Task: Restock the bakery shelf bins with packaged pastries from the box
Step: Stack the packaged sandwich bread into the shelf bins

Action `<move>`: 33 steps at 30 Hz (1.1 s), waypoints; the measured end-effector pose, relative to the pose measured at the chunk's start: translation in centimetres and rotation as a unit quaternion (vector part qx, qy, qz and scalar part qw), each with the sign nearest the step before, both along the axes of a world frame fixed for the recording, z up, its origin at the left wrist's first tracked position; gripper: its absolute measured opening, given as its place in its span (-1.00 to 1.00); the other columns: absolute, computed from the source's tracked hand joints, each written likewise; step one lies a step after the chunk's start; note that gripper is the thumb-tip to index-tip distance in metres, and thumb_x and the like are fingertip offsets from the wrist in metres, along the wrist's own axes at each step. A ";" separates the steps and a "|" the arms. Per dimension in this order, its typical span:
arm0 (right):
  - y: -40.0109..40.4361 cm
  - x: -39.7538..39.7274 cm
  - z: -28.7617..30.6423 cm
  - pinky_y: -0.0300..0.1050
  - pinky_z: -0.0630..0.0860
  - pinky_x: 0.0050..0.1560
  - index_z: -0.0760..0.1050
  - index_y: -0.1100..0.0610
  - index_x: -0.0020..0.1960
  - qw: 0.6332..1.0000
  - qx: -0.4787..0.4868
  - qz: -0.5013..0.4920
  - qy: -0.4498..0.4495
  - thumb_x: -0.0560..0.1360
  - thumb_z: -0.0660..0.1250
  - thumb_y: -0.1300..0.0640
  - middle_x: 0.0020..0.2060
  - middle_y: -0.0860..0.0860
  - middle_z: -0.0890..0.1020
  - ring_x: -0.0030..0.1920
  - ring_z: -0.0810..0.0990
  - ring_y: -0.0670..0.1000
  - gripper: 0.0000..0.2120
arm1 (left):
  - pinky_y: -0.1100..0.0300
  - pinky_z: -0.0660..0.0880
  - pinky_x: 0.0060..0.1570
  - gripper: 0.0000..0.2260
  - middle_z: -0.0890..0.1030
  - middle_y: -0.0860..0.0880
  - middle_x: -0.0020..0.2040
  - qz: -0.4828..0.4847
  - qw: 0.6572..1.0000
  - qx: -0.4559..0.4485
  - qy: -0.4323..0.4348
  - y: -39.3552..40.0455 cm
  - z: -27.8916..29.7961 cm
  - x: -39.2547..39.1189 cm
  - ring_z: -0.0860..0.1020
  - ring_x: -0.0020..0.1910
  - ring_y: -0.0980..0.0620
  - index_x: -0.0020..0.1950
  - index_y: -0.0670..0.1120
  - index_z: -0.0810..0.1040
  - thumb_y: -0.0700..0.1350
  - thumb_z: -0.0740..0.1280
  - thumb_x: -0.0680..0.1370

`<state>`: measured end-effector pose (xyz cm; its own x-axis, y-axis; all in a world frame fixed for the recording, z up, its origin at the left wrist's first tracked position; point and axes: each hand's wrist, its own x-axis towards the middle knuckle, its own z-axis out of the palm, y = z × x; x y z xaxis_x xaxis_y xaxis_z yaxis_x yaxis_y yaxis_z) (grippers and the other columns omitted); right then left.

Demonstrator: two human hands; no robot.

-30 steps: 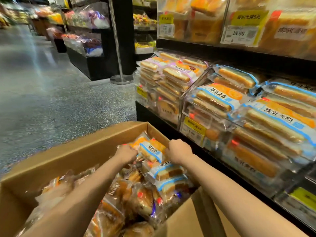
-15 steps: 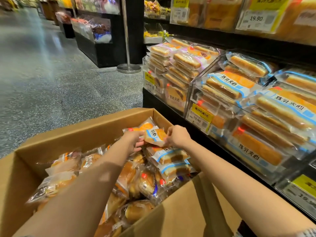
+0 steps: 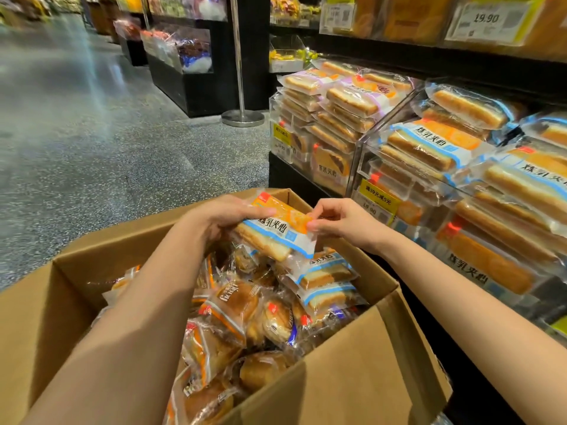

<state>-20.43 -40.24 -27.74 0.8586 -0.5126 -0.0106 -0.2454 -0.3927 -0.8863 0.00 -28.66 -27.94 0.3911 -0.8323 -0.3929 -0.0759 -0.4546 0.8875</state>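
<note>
An open cardboard box [image 3: 362,372] in front of me is full of wrapped buns and sandwich-bread packs. Above its far corner both hands hold one blue-and-orange pastry pack [image 3: 276,231]. My left hand [image 3: 221,219] grips the pack's left end from above. My right hand [image 3: 340,222] pinches its right edge between thumb and fingers. Two similar blue packs [image 3: 325,274] lie just below in the box. To the right, clear shelf bins [image 3: 359,161] are stacked high with matching packs [image 3: 429,145].
Yellow price tags [image 3: 379,199] hang on the bin fronts. A purple-labelled stack [image 3: 346,99] fills the leftmost bin. A metal stanchion base [image 3: 242,118] stands on the grey speckled floor [image 3: 92,142], with dark display units [image 3: 181,75] beyond. An upper shelf [image 3: 429,56] overhangs the bins.
Both hands have lifted the blue-and-orange pack up out of the box's far corner. It now sits higher, above the other packs, and the view has shifted closer to the shelf.
</note>
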 end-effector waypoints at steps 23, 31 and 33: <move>-0.8 3.1 -3.0 -0.10 0.51 0.13 0.49 0.07 0.18 0.866 -0.200 0.111 0.445 0.24 0.61 -0.02 0.04 -0.04 0.60 0.09 0.57 0.04 -0.42 | 0.18 0.59 -0.27 -0.87 0.66 0.03 -0.37 0.259 0.933 -0.240 0.065 -0.7 -0.8 1.0 0.63 -0.40 0.10 -0.20 -0.06 0.57 -0.17 0.51 0.39; 1.6 -2.4 1.5 -0.14 0.46 0.13 0.38 0.02 0.16 0.943 -0.207 0.062 0.252 0.31 0.57 0.06 0.09 -0.06 0.55 0.13 0.52 -0.02 -0.48 | 0.13 0.60 -0.26 -0.89 0.64 -0.03 -0.27 0.291 0.912 -0.266 0.113 -1.0 1.5 -3.3 0.62 -0.32 0.01 -0.19 -0.06 0.54 -0.18 0.45 0.46; 2.3 -4.4 3.8 -0.17 0.47 0.12 0.39 0.01 0.17 0.967 -0.176 0.037 0.179 0.34 0.55 0.05 0.09 -0.07 0.57 0.08 0.55 -0.08 -0.50 | 0.06 0.57 -0.19 -0.88 0.59 -0.04 -0.24 0.290 0.912 -0.269 0.106 -1.7 2.4 -4.4 0.61 -0.23 -0.05 -0.20 -0.05 0.49 -0.18 0.42 0.46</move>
<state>-24.86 -37.95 -23.99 0.8668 -0.4757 -0.1493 -0.4710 -0.6832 -0.5579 -4.37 -30.33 -25.59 0.7891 -0.6049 -0.1068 0.2386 0.1417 0.9607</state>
